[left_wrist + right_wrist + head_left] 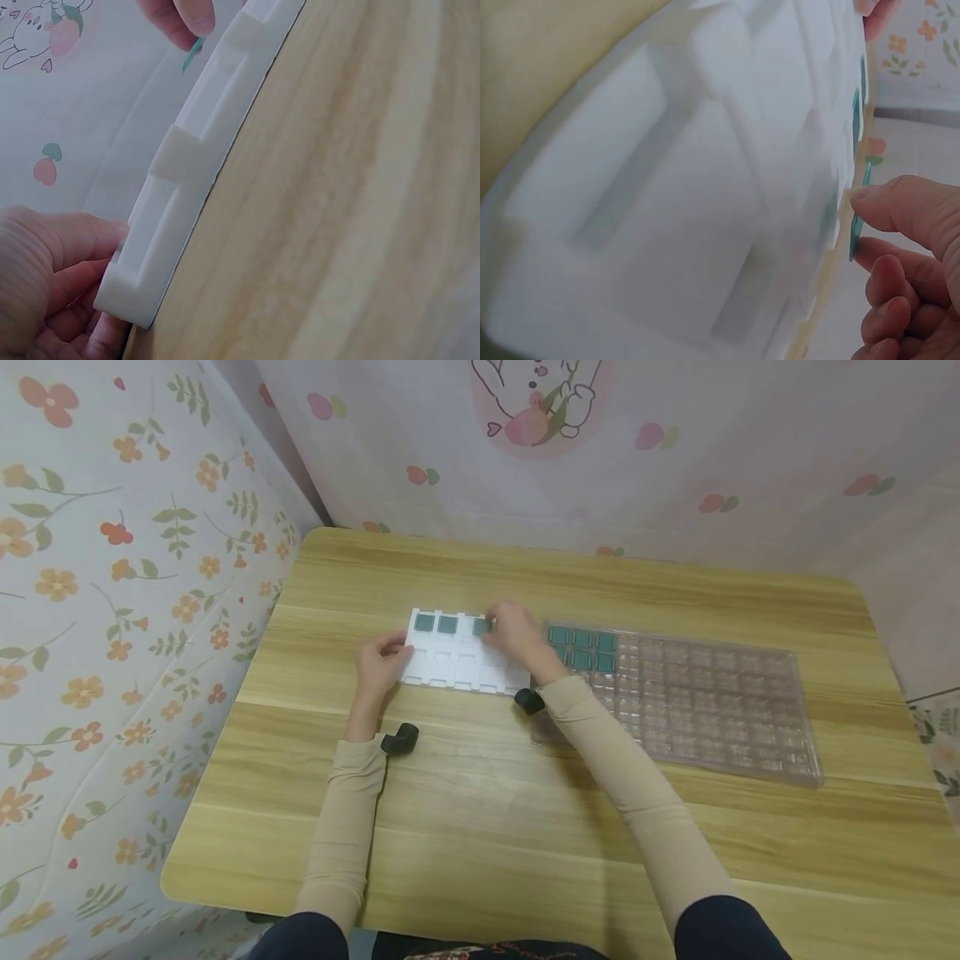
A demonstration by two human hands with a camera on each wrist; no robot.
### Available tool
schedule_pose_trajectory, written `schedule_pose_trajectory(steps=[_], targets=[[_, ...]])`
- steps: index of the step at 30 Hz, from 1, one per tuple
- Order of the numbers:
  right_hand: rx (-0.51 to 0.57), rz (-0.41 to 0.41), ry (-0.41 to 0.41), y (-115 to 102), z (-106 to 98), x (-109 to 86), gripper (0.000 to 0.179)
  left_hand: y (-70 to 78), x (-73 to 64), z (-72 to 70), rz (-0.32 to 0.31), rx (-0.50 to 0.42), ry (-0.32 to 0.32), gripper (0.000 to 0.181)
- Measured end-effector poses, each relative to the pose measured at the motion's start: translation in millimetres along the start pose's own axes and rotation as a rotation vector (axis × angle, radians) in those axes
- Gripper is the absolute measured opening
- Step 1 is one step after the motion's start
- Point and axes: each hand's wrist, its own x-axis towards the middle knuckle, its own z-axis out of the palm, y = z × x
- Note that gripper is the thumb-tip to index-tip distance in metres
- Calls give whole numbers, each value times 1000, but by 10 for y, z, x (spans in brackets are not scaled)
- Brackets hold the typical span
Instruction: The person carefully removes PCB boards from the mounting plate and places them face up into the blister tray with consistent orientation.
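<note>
A white compartmented tray lies on the table, with two green squares in its far row at the left. My left hand grips the tray's left end; in the left wrist view the thumb is on its edge and the other fingers curl beside it. Over the far row, my right hand pinches a thin green square between thumb and finger. The right wrist view shows this square edge-on, tilted, near the tray's rim. Whether it touches the tray, I cannot tell.
Right of the white tray stands a large clear plastic tray with many small cells. Several green squares fill its far-left cells, partly behind my right wrist. Patterned curtains hang behind the wooden table and on its left.
</note>
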Motion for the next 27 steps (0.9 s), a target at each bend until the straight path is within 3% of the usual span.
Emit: schedule_pose_trajectory(steps=[7,27], targets=[[-5,8,5,47,-53,-46,39,11,-1,1,-25,-9,-8,31],[-24,-15,34,138,-127,-209,33,8,-8,5,-4,10,-6,30]])
